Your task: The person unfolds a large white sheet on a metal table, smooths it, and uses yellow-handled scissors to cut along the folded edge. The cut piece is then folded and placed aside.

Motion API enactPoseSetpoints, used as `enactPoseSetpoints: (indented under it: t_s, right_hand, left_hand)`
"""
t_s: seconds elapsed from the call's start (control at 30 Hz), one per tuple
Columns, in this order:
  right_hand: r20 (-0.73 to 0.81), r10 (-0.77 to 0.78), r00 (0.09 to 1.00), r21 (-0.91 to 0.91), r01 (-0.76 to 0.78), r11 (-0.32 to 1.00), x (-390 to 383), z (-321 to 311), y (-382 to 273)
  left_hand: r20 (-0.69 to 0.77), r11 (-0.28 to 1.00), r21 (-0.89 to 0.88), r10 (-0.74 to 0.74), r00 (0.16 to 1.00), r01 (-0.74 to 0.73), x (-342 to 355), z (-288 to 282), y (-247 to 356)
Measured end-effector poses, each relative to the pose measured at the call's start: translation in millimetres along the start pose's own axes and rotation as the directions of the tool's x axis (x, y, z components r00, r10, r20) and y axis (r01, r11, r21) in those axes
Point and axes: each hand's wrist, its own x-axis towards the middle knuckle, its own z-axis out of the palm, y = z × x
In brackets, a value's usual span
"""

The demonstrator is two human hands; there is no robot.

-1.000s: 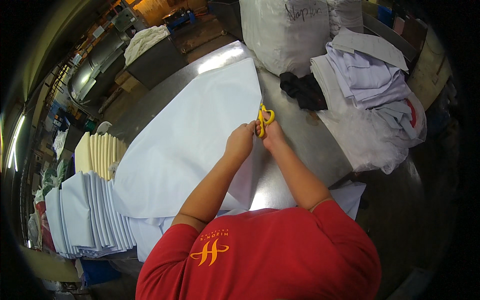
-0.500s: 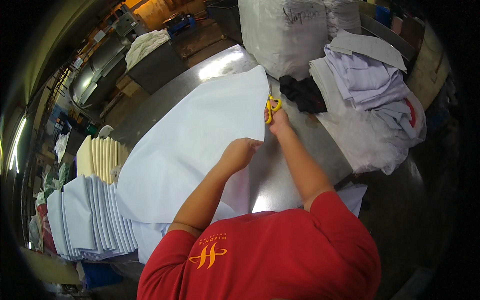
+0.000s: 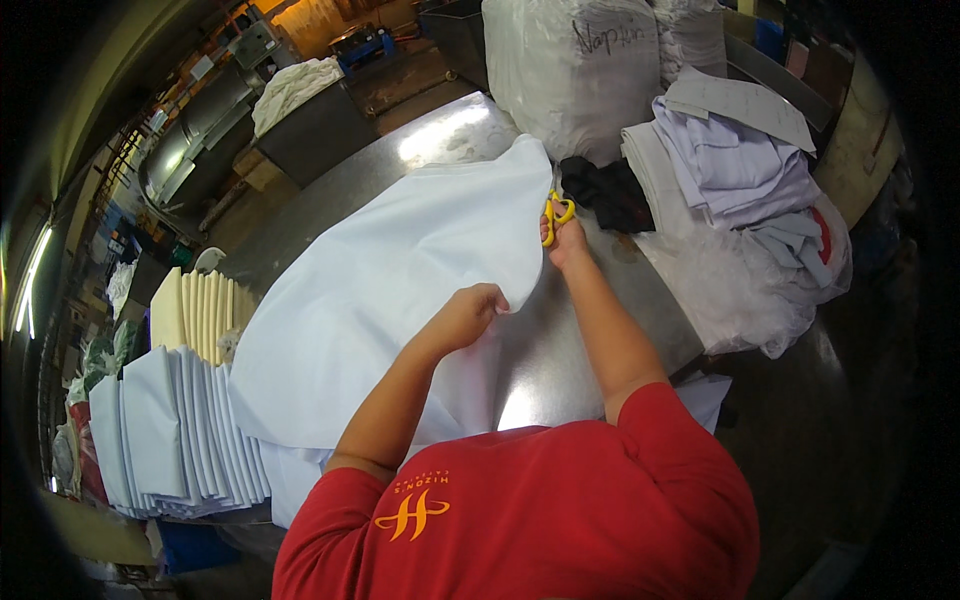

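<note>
Cloth (image 3: 390,270) pinched in left grip (image 3: 470,316), scissors (image 3: 552,204) in right grip (image 3: 567,240)

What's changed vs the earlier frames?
Left hand moved toward the body and slightly left, pinching the large white fabric sheet; right hand went right and slightly away, with the yellow-handled metal scissors. Hands now apart; sheet's far corner shifted right and nearer. No visible release. Unchanged: folded pale-blue cloth stack, crumpled black cloth.
</note>
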Motion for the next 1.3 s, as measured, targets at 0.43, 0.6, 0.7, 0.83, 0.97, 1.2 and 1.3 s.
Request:
enactPoseSetpoints:
  t_s: [0.43, 0.6, 0.7, 0.83, 0.97, 1.2, 1.3]
  right_hand:
    - [0.025, -0.014, 1.000, -0.037, 0.015, 0.999, -4.3, 11.3, 1.4]
    - [-0.028, -0.007, 1.000, -0.025, 0.006, 1.000, -7.9, 11.6, 2.0]
    - [0.003, -0.026, 1.000, -0.048, 0.026, 0.999, -11.6, 11.9, 2.3]
    - [0.018, -0.013, 1.000, -0.037, 0.014, 0.999, -13.3, 11.3, 2.7]
    - [0.039, 0.000, 0.999, -0.042, 0.002, 0.999, -11.3, 9.8, 4.2]
    - [0.081, -0.036, 0.996, -0.033, 0.039, 0.999, -7.5, 12.8, 3.7]
    - [0.065, -0.001, 0.998, -0.061, 0.005, 0.998, -8.0, 13.4, 1.1]
  left_hand:
    - [-0.192, 0.762, 0.616, -0.096, 0.977, 0.196, 28.1, -7.2, 17.9]
    - [-0.312, 0.643, 0.758, 0.209, 0.927, 0.110, 37.8, -9.3, -4.3]
    - [-0.425, 0.808, 0.586, 0.233, 0.875, 0.069, 45.1, -6.8, -20.0]
    - [-0.369, 0.857, 0.516, 0.216, 0.904, 0.006, 52.3, -7.9, -21.9]
    - [-0.279, 0.840, 0.533, 0.063, 0.958, 0.100, 54.1, 1.3, -5.9]
    - [-0.085, 0.681, 0.727, -0.035, 0.996, 0.086, 63.5, 32.9, -11.1]
    - [-0.143, 0.642, 0.762, 0.040, 0.989, 0.084, 63.2, 34.9, -28.3]
